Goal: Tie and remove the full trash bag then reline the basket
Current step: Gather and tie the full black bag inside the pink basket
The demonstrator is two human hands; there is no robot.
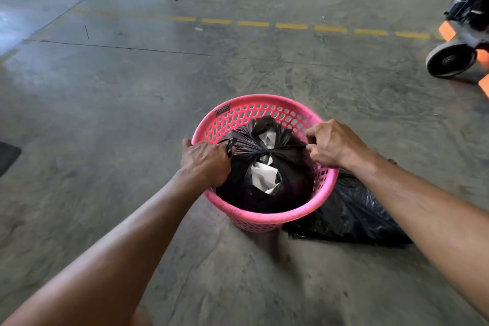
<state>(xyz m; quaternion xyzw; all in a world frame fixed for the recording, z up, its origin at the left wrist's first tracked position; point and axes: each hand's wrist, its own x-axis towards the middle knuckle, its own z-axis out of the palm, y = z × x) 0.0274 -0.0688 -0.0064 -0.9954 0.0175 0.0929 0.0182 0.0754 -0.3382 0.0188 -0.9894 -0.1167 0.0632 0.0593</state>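
Observation:
A pink perforated plastic basket [267, 216] stands on the concrete floor. Inside it sits a full black trash bag [291, 182] with white paper showing through gaps at its top. Two ends of the bag are crossed in a knot at the middle and stretched taut sideways. My left hand [205, 163] grips the left end over the basket's left rim. My right hand [333, 143] pinches the right end above the right rim. A second black trash bag [352, 214] lies flat on the floor, just right of the basket, partly under my right forearm.
A pallet jack [465, 34] with a grey wheel and orange frame stands at the far right. A dashed yellow line [254, 24] crosses the floor beyond the basket. A dark mat corner [8, 155] shows at the left edge.

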